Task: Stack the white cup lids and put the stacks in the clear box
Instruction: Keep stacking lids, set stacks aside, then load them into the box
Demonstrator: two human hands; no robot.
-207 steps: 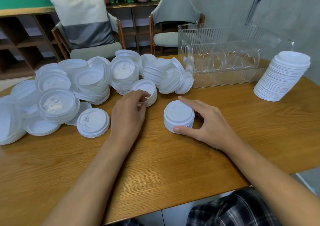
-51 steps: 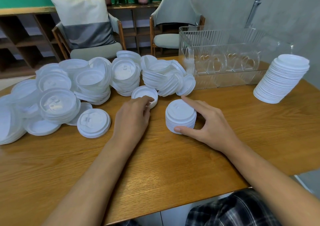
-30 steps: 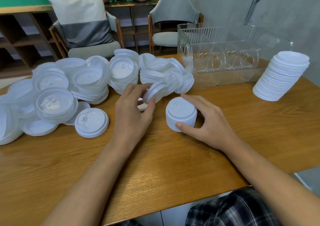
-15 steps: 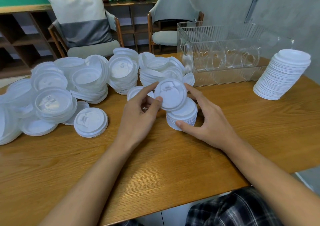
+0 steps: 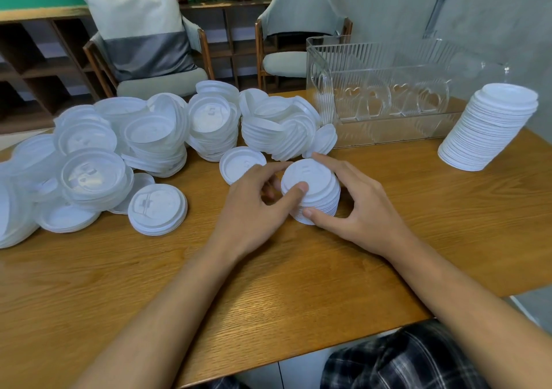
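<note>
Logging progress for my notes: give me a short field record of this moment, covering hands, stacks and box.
left hand: pinches the top of the small stack, thumb above
right hand: grips the same stack from its right side
tall stack: on the table, by the clear box's right end, untouched
clear box: no lids visible inside
loose lids: heaped at the table's left

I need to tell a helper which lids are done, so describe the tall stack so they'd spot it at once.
Find the clear box at the far right of the wooden table. Right of it, slightly nearer, stands the tall stack of white lids, alone. Unlike the jumbled pile on the left and the short stack mid-table, it is the tallest and neatly nested.
</note>
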